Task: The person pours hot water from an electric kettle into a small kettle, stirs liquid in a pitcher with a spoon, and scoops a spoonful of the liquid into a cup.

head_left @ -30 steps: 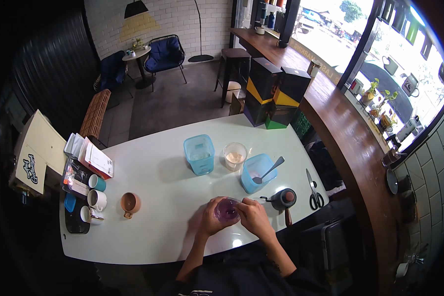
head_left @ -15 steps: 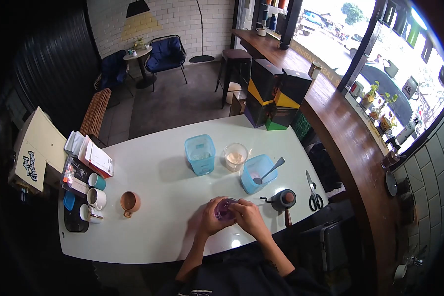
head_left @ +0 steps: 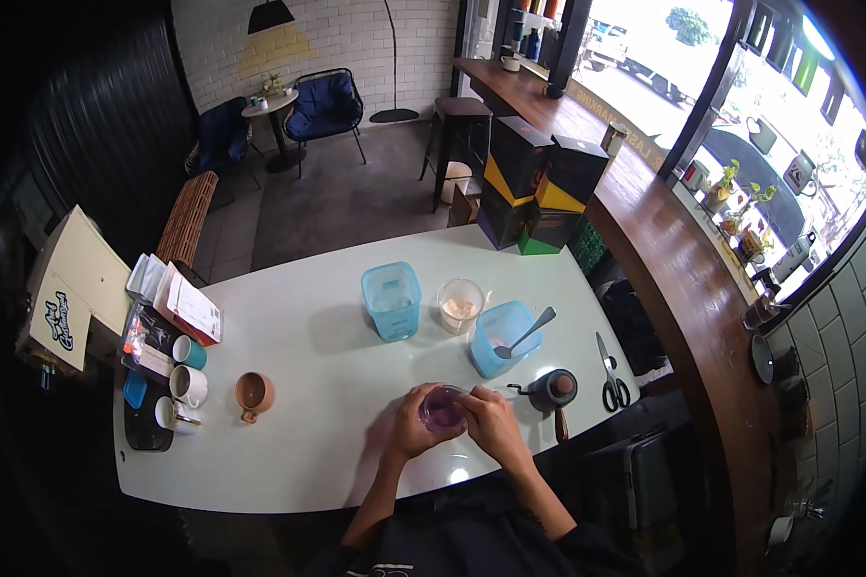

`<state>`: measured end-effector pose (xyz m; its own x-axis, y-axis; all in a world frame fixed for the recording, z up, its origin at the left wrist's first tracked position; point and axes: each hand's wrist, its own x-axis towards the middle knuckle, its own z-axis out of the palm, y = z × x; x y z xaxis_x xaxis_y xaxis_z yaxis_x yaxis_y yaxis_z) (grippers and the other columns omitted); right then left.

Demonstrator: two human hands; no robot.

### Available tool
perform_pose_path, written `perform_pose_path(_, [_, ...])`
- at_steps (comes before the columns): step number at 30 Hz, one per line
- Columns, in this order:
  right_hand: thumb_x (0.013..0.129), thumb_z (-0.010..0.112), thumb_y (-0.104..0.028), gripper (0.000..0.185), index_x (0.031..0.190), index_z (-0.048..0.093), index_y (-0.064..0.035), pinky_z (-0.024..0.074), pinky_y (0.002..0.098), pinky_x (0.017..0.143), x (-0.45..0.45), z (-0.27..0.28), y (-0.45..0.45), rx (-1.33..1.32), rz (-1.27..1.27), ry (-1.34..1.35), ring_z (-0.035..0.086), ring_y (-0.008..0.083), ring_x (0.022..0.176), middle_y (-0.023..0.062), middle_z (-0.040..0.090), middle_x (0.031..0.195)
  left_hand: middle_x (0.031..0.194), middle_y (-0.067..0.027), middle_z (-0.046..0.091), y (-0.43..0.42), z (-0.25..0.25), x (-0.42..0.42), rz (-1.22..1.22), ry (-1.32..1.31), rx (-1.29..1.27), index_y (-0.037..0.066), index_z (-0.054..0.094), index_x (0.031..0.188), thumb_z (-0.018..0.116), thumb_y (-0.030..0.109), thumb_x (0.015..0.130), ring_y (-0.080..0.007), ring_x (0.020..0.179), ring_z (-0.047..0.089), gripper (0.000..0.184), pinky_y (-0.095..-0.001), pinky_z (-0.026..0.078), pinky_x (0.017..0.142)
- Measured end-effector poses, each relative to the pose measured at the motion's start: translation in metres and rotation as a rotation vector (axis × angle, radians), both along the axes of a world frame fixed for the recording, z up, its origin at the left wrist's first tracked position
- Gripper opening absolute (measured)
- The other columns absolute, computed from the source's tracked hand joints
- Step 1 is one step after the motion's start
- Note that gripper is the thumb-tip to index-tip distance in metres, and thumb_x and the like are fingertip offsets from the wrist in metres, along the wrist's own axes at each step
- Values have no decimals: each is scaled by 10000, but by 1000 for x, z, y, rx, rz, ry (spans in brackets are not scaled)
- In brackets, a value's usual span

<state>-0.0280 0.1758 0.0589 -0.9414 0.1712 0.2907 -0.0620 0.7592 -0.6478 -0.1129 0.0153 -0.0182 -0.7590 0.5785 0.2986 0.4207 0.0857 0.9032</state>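
Observation:
A clear glass with purple liquid stands near the front edge of the white table, and my left hand is wrapped round its left side. At the glass's right rim is my right hand, its fingers pinched together; whatever they hold is too small or hidden to make out. Just beyond the hands stands a light blue plastic container with a spoon leaning in it. Another blue container and a clear cup with pale contents stand farther back.
To the right are a hand coffee grinder and scissors. A brown cup stands on the left, near a dark tray with several mugs. Black boxes are stacked at the table's back right corner.
My right hand has shifted slightly right, from over the glass's opening to its right rim, uncovering more of the purple liquid. My left hand stays round the glass.

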Motion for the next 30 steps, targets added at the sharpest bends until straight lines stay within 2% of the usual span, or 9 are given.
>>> perform_pose_path(2, [869, 686, -58, 171, 1020, 766, -48, 519, 478, 722, 0, 3, 0, 3, 6, 4, 651, 387, 794, 153, 653, 852, 1262, -116, 657, 1, -5, 0, -8, -7, 10, 39, 532, 1370, 977, 125, 655, -216, 1144, 666, 847, -382, 568, 981])
perform_pose_path(4, [871, 687, -61, 161, 1012, 763, -42, 522, 466, 709, 1, 8, -1, -61, 53, -43, 653, 382, 775, 157, 648, 845, 1238, -139, 668, 2, -10, 1, 19, -172, 81, 56, 606, 1285, 965, 284, 627, -317, 1164, 642, 783, -427, 523, 1006])
perform_pose_path(7, [873, 688, -63, 158, 1012, 758, -36, 524, 453, 705, -2, 10, -3, -140, 129, 12, 654, 381, 760, 162, 644, 842, 1233, -139, 669, 2, -6, 1, 16, -155, 74, 56, 604, 1283, 964, 276, 624, -320, 1163, 640, 783, -431, 521, 1002])
perform_pose_path(11, [875, 686, -62, 157, 1013, 757, -37, 530, 451, 715, -6, 7, -7, -147, 110, 1, 655, 382, 771, 160, 649, 848, 1236, -135, 669, 2, -4, 0, 18, -146, 84, 59, 603, 1283, 961, 271, 624, -322, 1164, 637, 779, -434, 518, 1004])
perform_pose_path(16, [852, 690, -52, 205, 1043, 765, -57, 530, 452, 765, -7, 1, -6, -35, 9, 16, 658, 362, 833, 137, 661, 869, 1233, -122, 672, 2, -3, 1, 35, -85, 66, 63, 604, 1281, 963, 280, 627, -320, 1165, 636, 777, -438, 514, 1010])
perform_pose_path(20, [841, 660, -56, 177, 983, 766, -45, 508, 457, 744, -6, 2, -2, 13, -31, 95, 647, 371, 779, 150, 658, 832, 1231, -127, 671, 3, 5, 2, 38, -75, 46, 63, 607, 1278, 967, 298, 630, -321, 1165, 636, 778, -439, 514, 1010])
perform_pose_path(23, [842, 698, -58, 163, 993, 758, -49, 508, 447, 740, -3, 7, 3, 84, -46, 42, 645, 349, 798, 128, 644, 833, 1228, -131, 672, 3, 8, 3, 48, -69, 26, 62, 610, 1274, 967, 308, 634, -323, 1163, 637, 772, -438, 514, 1010])
perform_pose_path(30, [862, 689, -62, 134, 979, 752, -43, 492, 434, 751, 0, 17, 1, 10, 116, -7, 632, 362, 772, 135, 639, 810, 1214, -132, 676, 2, -2, 0, 20, -131, 70, 60, 612, 1266, 964, 288, 624, -332, 1147, 639, 767, -441, 514, 1004])
